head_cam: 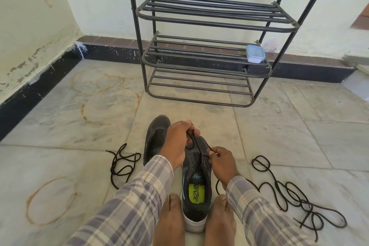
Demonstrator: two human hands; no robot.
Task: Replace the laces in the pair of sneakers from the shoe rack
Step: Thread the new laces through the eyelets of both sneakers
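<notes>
Head camera: A person sat on the stone floor [279, 136] with both plaid-sleeved arms stretched forward over a dark grey sneaker [196, 181]. It stood upright on the floor between the person's bare feet, heel toward them, with its yellow-green insole label showing.

The left hand [177, 142] reached farther out, above the shoe's toe end, with the wrist angled inward. The right hand [223, 164] hung lower and closer, just beside the shoe's right edge.

The sneaker's eyelet rows looked largely unthreaded, and the tongue lay flat. A black lace [196, 143] ran taut from the shoe's front up into the left hand, whose fingers were curled tight and pinched it. The right hand's thumb and fingertips were drawn together, pinching a lace end near the right-hand eyelets, with the other fingers folded in.

A second sneaker [154, 138] of the same colour stood just to the left, partly hidden behind the left forearm, with no lace visible in it. A loose black lace [121, 164] lay tangled on the floor to its left. A longer tangle of lace [291, 191] sprawled to the right, and whether it joined the held strand could not be told.

A black metal shoe rack [209, 46] stood against the far wall. A small lidded plastic container [255, 54] sat on the right end of one shelf.
</notes>
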